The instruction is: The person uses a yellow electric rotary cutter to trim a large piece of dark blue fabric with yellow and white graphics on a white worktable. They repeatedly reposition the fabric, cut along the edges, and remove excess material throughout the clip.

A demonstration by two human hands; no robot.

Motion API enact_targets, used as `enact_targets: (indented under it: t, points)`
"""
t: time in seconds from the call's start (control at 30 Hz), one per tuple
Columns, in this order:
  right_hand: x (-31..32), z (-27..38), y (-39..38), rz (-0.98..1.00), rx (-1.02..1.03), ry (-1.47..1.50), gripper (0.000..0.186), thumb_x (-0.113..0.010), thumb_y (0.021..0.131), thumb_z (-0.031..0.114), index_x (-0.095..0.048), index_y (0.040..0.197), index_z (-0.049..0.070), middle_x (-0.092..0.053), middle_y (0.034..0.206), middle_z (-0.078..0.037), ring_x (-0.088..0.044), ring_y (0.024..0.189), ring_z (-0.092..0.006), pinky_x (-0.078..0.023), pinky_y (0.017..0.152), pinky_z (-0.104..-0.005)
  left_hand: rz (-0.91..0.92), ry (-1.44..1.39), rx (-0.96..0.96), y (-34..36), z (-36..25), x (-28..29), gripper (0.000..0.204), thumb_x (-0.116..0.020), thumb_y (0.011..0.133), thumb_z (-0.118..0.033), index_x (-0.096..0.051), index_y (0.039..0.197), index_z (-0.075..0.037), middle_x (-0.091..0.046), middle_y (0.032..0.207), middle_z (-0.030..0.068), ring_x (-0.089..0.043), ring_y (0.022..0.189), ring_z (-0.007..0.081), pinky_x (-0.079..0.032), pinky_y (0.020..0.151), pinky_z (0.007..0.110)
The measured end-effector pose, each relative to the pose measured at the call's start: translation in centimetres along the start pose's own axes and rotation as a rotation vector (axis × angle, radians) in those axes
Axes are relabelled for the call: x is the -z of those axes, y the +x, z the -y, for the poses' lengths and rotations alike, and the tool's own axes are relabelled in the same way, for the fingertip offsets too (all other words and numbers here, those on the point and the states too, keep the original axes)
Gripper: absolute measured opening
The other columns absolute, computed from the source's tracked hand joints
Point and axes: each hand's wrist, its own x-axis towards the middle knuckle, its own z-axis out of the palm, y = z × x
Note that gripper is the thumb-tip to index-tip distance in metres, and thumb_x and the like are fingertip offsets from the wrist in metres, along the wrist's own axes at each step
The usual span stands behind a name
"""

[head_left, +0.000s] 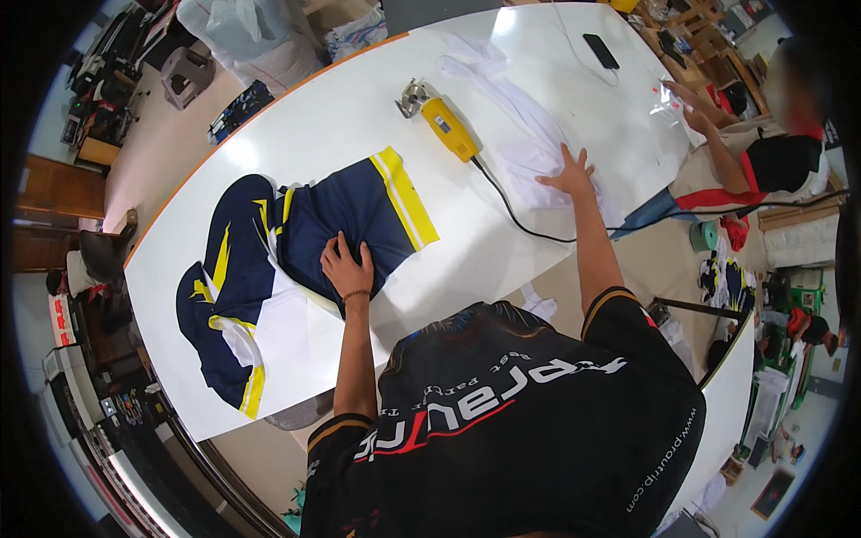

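My left hand (348, 267) lies on a navy fabric panel (323, 211) with its fingers a little apart; small creases gather under the fingertips. A yellow and white striped band (404, 199) runs along that panel's right end. To its left, more cut navy, yellow and white pieces (240, 238) overlap, one partly folded. My right hand (571, 175) rests with fingers spread on the edge of a crumpled sheer white cloth (529, 134). Between the hands, farther back, a yellow electric rotary cloth cutter (448, 130) lies on the white table (466, 260), untouched.
The cutter's black cord (511, 213) curves past my right forearm and off to the right. A phone (601, 51) with a white cable lies at the far right. A person (753, 161) at the table's right end handles a clear plastic piece. Wrapped bundles (247, 40) stand beyond the far edge.
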Motion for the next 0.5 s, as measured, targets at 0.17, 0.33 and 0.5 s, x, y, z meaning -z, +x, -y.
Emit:
enact_targets:
  t: [0.17, 0.33, 0.5]
  points:
    - [-4.9, -4.3, 5.4, 0.179, 0.002, 0.044, 0.061, -0.085, 0.084, 0.036, -0.073, 0.136, 0.007, -0.075, 0.123, -0.019, -0.069, 0.119, -0.0292, -0.057, 0.101, -0.0474, -0.021, -0.047, -0.031, 0.8, -1.1, -0.2, 0.056, -0.069, 0.099, -0.037, -0.064, 0.143, -0.004, -0.058, 0.142, 0.0182, -0.051, 0.133, 0.0385, -0.042, 0.113, 0.052]
    - [-0.1, -2.7, 8.5, 0.322, -0.273, 1.015, 0.040, -0.082, 0.087, 0.017, -0.078, 0.120, -0.003, -0.079, 0.103, -0.014, -0.074, 0.092, -0.0189, -0.059, 0.085, -0.0314, -0.033, -0.043, -0.009, 0.2, -0.2, -0.2, 0.056, -0.072, 0.097, -0.036, -0.063, 0.143, -0.005, -0.057, 0.141, 0.0178, -0.051, 0.133, 0.0390, -0.042, 0.112, 0.053]
    - [18.7, -1.3, 6.9, 0.094, 0.059, 1.565, 0.033, -0.076, 0.091, 0.006, -0.075, 0.121, -0.007, -0.077, 0.104, -0.006, -0.067, 0.087, -0.0105, -0.052, 0.077, -0.0248, -0.047, -0.029, 0.000, -0.4, 0.4, 0.1, 0.055, -0.072, 0.097, -0.036, -0.064, 0.142, -0.005, -0.057, 0.140, 0.0180, -0.051, 0.133, 0.0386, -0.042, 0.112, 0.052]
